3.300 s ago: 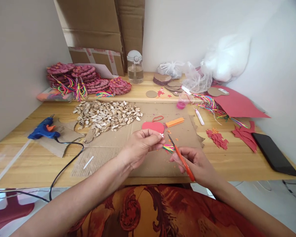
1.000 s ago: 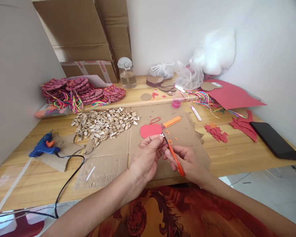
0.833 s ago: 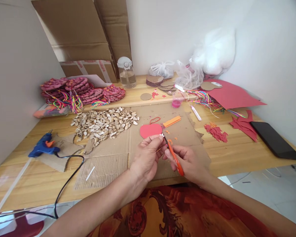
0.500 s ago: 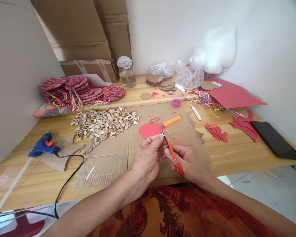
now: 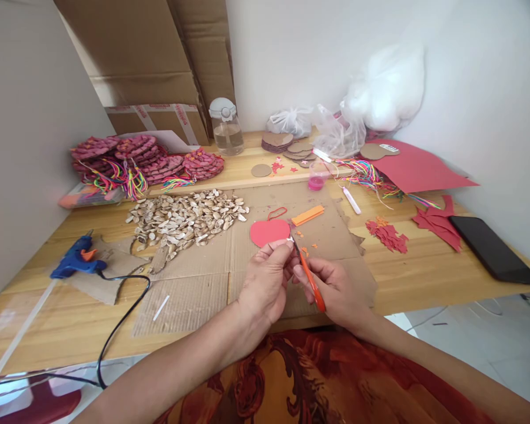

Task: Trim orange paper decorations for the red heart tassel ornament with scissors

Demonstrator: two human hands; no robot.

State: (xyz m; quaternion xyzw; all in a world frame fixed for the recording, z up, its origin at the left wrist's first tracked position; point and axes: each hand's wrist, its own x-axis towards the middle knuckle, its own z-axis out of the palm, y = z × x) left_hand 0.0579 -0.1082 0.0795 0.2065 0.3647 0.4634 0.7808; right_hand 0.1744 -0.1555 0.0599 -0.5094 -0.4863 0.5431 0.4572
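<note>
My left hand [image 5: 265, 280] is closed in a pinch on a tiny white piece [image 5: 290, 239] above the cardboard mat [image 5: 203, 277]. My right hand [image 5: 335, 288] grips orange-handled scissors [image 5: 310, 281], whose blades point up toward that piece and almost touch it. A red heart-shaped cutout [image 5: 269, 231] lies on the mat just beyond my fingers, with an orange strip [image 5: 308, 215] to its right. Small orange scraps [image 5: 307, 248] lie near the scissor tips.
A pile of pale seed shells [image 5: 185, 218] lies left of the heart. A blue glue gun [image 5: 77, 265] with a black cord sits at the left. Stacks of pink woven discs [image 5: 132, 156], a water bottle [image 5: 223, 126], plastic bags, red paper [image 5: 415, 168] and a black phone [image 5: 492, 250] surround the mat.
Both hands have drawn closer together and nearer to me since the earliest frame. Over the last second they have barely moved, and the scissors stay at the white piece.
</note>
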